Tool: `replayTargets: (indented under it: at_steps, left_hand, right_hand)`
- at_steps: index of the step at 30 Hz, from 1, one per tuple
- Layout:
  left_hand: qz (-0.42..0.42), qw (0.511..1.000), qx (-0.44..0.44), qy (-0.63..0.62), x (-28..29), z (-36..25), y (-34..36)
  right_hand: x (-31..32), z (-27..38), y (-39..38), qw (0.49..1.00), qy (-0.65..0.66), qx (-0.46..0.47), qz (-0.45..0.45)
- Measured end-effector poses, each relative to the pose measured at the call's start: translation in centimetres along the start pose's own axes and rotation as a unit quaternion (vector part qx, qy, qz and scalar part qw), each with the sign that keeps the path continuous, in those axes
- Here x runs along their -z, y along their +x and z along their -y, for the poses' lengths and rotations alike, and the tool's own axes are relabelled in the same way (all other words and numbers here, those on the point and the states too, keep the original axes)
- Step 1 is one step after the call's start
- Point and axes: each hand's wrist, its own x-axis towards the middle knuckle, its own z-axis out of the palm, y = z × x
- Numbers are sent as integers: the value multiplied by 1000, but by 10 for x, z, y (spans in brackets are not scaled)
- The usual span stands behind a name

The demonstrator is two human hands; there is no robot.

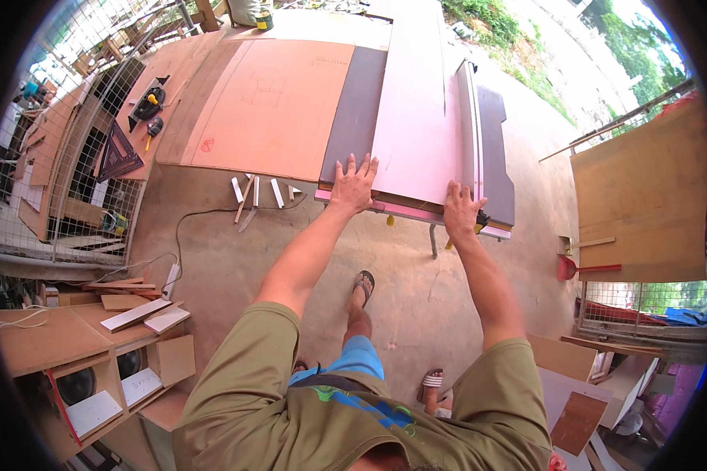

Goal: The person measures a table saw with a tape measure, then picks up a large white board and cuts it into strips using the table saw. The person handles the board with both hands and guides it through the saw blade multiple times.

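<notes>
A long pale board [420,110] with a pinkish cast lies on a dark grey tabletop [360,102], running away from me. My left hand [355,184] is spread flat over the board's near left corner, its fingers apart. At the near right corner, my right hand [463,210] rests with fingers stretched forward where the board meets a long metal fence [471,125]. Neither hand is wrapped round anything. The fence runs along the board's right edge, with the dark top [495,157] continuing beyond it. Part of the right palm's underside is hidden.
A large orange-toned panel [279,102] adjoins the tabletop on the left. Farther left are a black triangular square [118,155] and a tape measure [155,125]. Offcuts [277,193] and a cable [178,235] lie on the floor. Wooden cabinets [63,337] stand lower left; a red dustpan [567,268] is right.
</notes>
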Motion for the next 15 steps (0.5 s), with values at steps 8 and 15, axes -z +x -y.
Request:
replayTargets:
  at_steps: [8, 15]
  left_hand:
    - [93, 994, -14, -52, -1, 4, 14]
    - [60, 992, 28, -107, 4, -6, 5]
  right_hand:
    - [-40, -4, 9, 999, 15, 9, 29]
    - [8, -10, 9, 992, 109, 21, 62]
